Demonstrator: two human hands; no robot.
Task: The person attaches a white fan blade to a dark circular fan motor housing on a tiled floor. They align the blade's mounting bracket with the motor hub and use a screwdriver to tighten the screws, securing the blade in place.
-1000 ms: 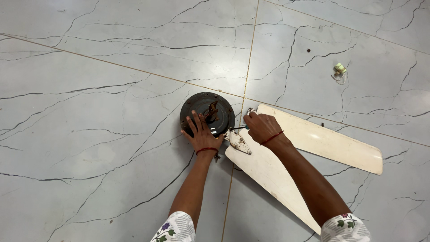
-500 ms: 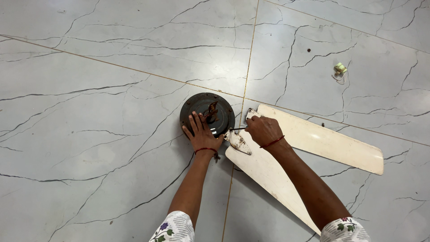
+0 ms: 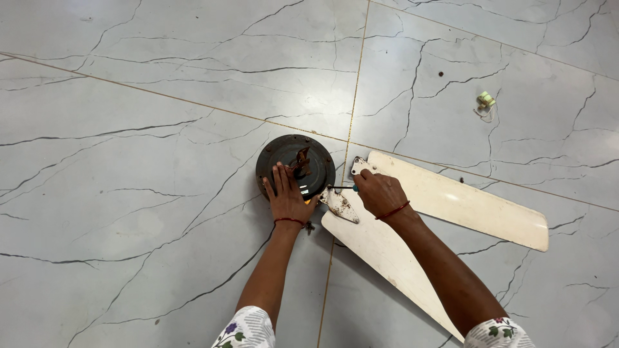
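Little has moved since before: left hand (image 3: 288, 196) presses flat, fingers spread, on the dark fan motor (image 3: 295, 166) on the floor (image 3: 129, 161), right hand (image 3: 380, 193) grips a screwdriver (image 3: 342, 188) beside it, two cream blades (image 3: 451, 203) still attached.

dark round fan motor (image 3: 293, 161) flat on floor, screwdriver (image 3: 342, 188) at its rim

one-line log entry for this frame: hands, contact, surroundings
left hand: flat on fan motor | right hand: grips screwdriver, tip at motor | fan blades: on floor
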